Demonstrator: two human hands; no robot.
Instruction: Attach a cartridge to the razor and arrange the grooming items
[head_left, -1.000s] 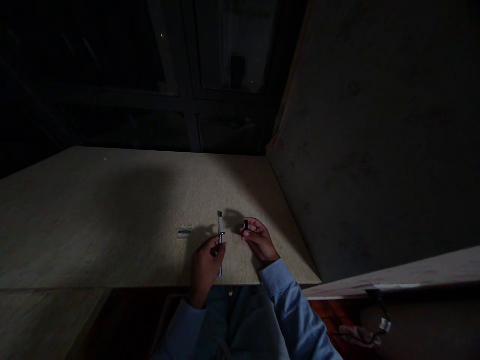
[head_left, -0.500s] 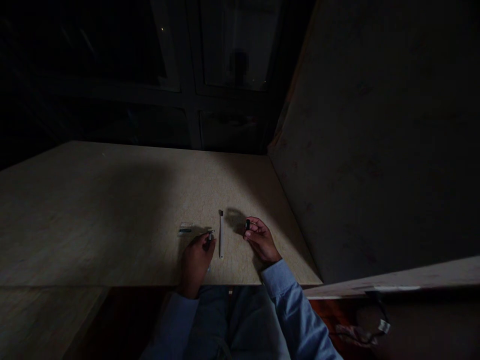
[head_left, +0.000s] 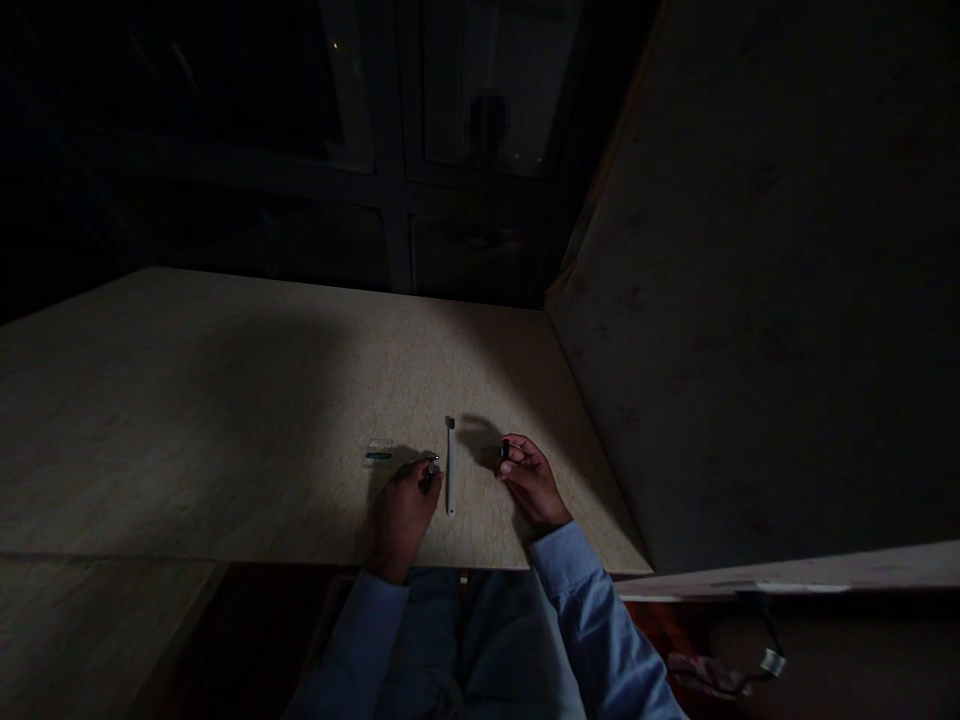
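A slim white toothbrush (head_left: pixel 451 475) with a dark head lies upright in view on the table, between my hands. Just left of it, my left hand (head_left: pixel 403 508) is closed on a small object with a shiny metal end (head_left: pixel 433 460); fingers cover most of it, so its kind is unclear. On the other side, my right hand (head_left: pixel 535 490) pinches a short black cylindrical piece (head_left: pixel 505 449) between thumb and fingers, held up off the surface. A small clear packet with a dark green strip (head_left: pixel 378 456) rests beyond my left hand.
The pale marbled table (head_left: pixel 300 400) meets a patterned wall (head_left: pixel 750 350) at the right. Dark window panes (head_left: pixel 480 120) stand behind it. A cord with a white tag (head_left: pixel 772 661) is low at the right. Light is dim.
The whole view has shifted slightly, so the table and items appear a little further right. Both hands keep their grasp and stay nearly in place relative to the toothbrush.
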